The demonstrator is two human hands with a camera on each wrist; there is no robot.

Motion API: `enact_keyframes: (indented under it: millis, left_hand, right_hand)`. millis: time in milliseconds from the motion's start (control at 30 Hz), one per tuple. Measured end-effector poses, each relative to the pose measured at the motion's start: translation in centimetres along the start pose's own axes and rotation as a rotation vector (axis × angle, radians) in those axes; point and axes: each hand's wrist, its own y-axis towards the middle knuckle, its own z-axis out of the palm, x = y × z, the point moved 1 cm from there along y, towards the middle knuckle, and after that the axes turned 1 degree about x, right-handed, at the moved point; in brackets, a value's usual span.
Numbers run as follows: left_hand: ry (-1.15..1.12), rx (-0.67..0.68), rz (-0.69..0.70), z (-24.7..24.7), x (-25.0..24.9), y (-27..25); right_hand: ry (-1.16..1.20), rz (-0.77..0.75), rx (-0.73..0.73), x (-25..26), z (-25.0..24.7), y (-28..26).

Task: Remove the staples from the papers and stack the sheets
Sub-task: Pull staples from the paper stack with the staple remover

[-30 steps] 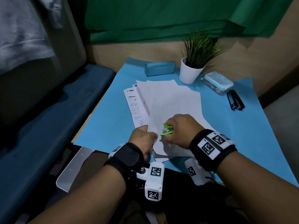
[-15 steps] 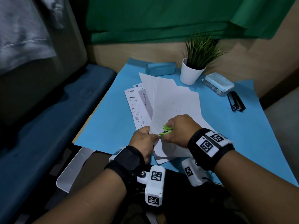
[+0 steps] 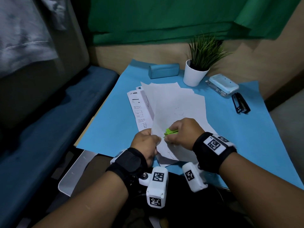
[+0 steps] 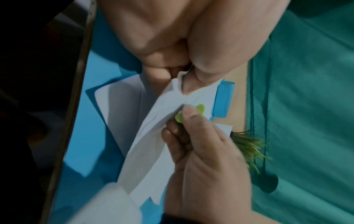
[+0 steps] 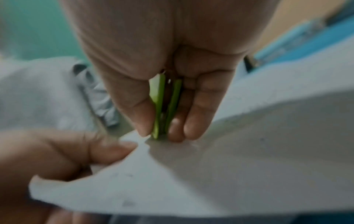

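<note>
A stapled set of white sheets (image 3: 179, 106) lies on the blue mat, its near corner lifted. My left hand (image 3: 146, 142) pinches that corner (image 4: 180, 84) between thumb and fingers. My right hand (image 3: 181, 130) squeezes a green staple remover (image 3: 171, 132) whose tip bites the paper edge right beside the left thumb (image 5: 107, 150). In the right wrist view the remover (image 5: 162, 106) sits clamped between thumb and fingers. The staple itself is hidden. A printed sheet (image 3: 137, 111) lies under the set on the left.
At the back of the blue mat (image 3: 238, 137) stand a teal case (image 3: 163, 72), a white potted plant (image 3: 195, 74) and a light blue stapler (image 3: 222, 84). A black staple remover (image 3: 241, 103) lies at the right. A blue bench (image 3: 57, 120) runs along the left.
The sheets' far edge lifted half a second ago and has settled flatter again. The green staple remover's handles have closed together against the paper corner. Both hands stayed in place.
</note>
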Motion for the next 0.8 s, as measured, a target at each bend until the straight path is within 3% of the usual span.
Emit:
enact_keyframes:
  millis: [200,400,533,633,700,800]
  left_hand:
    - [-0.088,-0.001,-0.087,-0.2,-0.4,0.1]
    - [-0.050,-0.049,-0.106,-0.8,-0.4,0.4]
    - [-0.016,-0.010,-0.091,-0.6,-0.1,0.2]
    - [-0.018,0.004,-0.108,-0.5,-0.9,-0.1]
    - [-0.029,-0.007,-0.167,-0.6,-1.6,-0.1]
    - [-0.034,0.013,-0.224,-0.6,-2.6,0.2]
  right_hand:
    - [0.979,0.244,0.072,-1.5,1.0,-1.1]
    - [1.281,0.306,0.044,-2.9,0.5,-1.0]
    - [0.962,0.226,0.017,-2.7,-0.2,-1.0]
    - [0.219,0.089,0.001,-2.4,-0.9,-0.3]
    - [-0.130,0.038,-0.023,-2.1,-1.5,-0.3]
    - [-0.273,-0.048,-0.022,-1.3,-1.9,-0.5]
